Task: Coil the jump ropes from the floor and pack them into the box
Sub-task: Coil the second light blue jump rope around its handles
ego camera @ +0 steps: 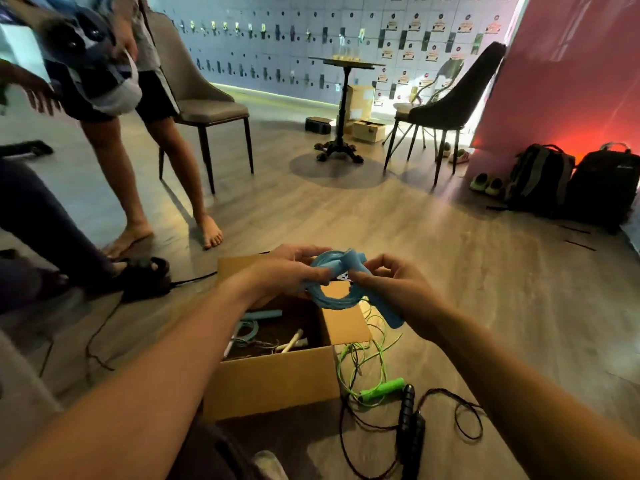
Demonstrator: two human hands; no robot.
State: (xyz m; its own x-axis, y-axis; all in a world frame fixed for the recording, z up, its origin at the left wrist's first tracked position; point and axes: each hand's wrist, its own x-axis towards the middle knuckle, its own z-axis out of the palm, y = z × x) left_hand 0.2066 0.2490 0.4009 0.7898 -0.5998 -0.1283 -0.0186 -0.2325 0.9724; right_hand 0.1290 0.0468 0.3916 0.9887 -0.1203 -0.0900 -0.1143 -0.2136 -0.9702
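Note:
A blue jump rope (332, 296), wound into a coil, hangs above the open cardboard box (277, 382). My left hand (287, 268) grips the coil and one blue handle at its top. My right hand (384, 282) pinches the rope beside the other blue handle, which points down to the right. Inside the box lie a pale blue rope and white handles. On the floor right of the box sprawls a green jump rope (381, 389). A black jump rope (410, 424) lies loose in front of it.
A barefoot person (138, 168) stands at the left. A seated person's leg and sandal (145, 271) rest near the box. Two chairs and a small round table (341, 98) stand behind. Two backpacks (571, 181) lean at the right wall. A thin cable runs across the floor on the left.

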